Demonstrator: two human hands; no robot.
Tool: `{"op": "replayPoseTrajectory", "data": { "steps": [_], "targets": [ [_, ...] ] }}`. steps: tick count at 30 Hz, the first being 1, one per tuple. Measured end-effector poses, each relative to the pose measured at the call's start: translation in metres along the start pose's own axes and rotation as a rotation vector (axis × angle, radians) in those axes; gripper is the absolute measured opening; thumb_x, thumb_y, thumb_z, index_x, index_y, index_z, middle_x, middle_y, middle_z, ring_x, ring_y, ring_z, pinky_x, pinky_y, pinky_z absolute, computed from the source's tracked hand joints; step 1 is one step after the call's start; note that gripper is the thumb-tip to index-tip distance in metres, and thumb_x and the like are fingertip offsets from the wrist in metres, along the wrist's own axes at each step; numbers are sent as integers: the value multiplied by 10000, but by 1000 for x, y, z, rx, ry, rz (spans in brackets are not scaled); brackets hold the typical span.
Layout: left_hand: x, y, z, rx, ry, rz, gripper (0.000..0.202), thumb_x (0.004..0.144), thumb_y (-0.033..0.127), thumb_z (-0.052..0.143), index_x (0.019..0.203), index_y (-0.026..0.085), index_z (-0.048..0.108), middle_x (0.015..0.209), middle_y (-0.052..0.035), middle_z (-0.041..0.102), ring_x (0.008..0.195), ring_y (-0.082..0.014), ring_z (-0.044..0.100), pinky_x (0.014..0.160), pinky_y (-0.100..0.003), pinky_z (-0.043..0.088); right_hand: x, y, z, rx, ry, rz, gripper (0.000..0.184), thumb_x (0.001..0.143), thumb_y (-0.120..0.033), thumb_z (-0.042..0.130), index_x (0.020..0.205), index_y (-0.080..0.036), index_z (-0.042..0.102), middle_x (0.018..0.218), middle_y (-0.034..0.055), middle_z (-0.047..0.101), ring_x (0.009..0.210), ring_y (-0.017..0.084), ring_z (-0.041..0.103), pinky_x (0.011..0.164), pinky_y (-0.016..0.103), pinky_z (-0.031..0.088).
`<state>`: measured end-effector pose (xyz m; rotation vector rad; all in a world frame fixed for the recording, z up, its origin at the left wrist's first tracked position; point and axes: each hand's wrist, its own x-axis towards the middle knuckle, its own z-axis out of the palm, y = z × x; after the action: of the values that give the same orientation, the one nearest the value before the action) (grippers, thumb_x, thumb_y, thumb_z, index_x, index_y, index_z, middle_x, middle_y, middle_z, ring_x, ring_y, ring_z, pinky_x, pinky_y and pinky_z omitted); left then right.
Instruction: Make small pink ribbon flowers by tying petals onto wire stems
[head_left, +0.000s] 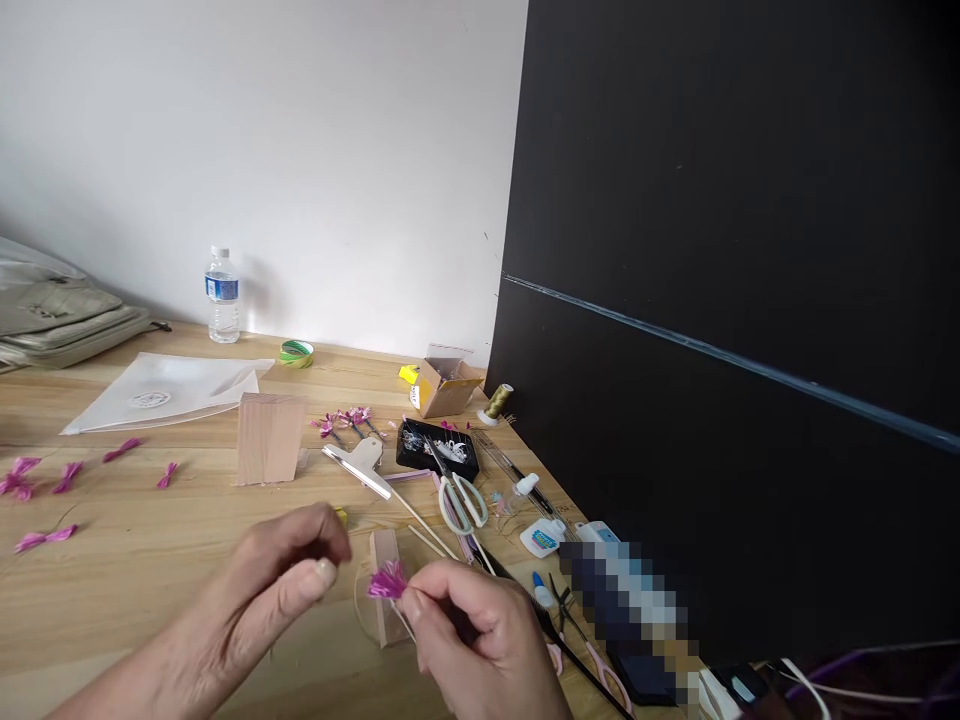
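Note:
My right hand pinches the base of a small magenta thread tuft between thumb and forefinger. The strands fan out toward the left. To its left hovers my left hand, fingers bent and thumb apart from them, with nothing visible between. Behind the tuft lies a pinkish wooden block, partly covered by the right hand. A thin loop of thread curves beside the block; whether it joins the tuft I cannot tell. Several tied magenta bundles, one of them a thread bow, lie on the table at the left.
Beyond my hands are a bulldog clip, a black tray, scissors and an upright wooden block. A glue bottle lies near the black panel along the right. At the back stands a water bottle.

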<state>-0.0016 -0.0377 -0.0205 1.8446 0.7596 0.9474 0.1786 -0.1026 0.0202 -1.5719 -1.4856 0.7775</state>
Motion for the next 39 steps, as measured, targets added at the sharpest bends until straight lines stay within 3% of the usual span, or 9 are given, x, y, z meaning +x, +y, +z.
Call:
{"op": "replayPoseTrajectory", "data": {
  "steps": [3,5,9,13,21,26,29,32,39],
  "targets": [
    [21,12,6,6,-159,10,414,803,598,446,897,217,575,747,3,578,645,-159,484,576,-239,394,3,1,5,-17,2,-30,208,723,-176,452,515,-193,453,443,-52,382,429,87,341,422,217,249],
    [26,12,15,8,-197,25,415,794,608,452,815,206,555,699,11,542,626,-156,469,563,-239,372,5,1,9,-21,8,-55,209,725,-170,454,517,-193,453,454,-53,377,445,88,346,434,217,257],
    [30,6,26,18,-195,112,412,882,493,392,613,194,482,578,31,471,529,-123,406,511,-226,316,6,3,12,-14,16,-71,254,743,-186,457,496,-197,400,461,-55,353,454,88,328,435,216,262],
    [31,4,26,55,-169,187,389,913,387,390,582,194,456,555,36,473,508,-110,400,501,-214,312,8,4,11,-17,-12,-24,247,710,-165,450,477,-201,376,432,-60,340,430,85,320,417,216,242],
    [37,5,13,75,-113,133,380,870,418,447,558,200,444,522,50,417,468,-106,370,449,-208,304,13,8,8,58,-16,55,187,685,-182,434,498,-190,439,443,-58,357,434,80,323,414,208,234],
    [36,13,0,15,-21,47,308,878,478,381,769,228,525,639,25,487,610,-155,481,549,-228,400,13,14,10,99,53,50,189,696,-192,453,508,-189,450,433,-68,368,403,66,301,401,204,217],
    [32,15,5,23,-85,7,287,872,471,398,823,231,547,723,7,548,689,-175,516,618,-245,416,14,15,15,86,72,22,198,700,-197,468,503,-189,446,431,-69,366,403,67,310,400,203,220],
    [31,10,17,29,-154,17,321,857,446,432,648,210,490,612,27,490,575,-147,461,536,-228,372,14,14,19,66,75,2,228,712,-232,483,496,-193,425,425,-71,343,407,68,303,403,205,220],
    [32,0,24,51,-134,122,366,877,379,434,559,199,430,530,51,413,485,-106,357,478,-206,306,13,9,15,107,-4,38,247,731,-226,489,495,-193,425,423,-73,366,403,64,300,398,194,230]
  ]
}}
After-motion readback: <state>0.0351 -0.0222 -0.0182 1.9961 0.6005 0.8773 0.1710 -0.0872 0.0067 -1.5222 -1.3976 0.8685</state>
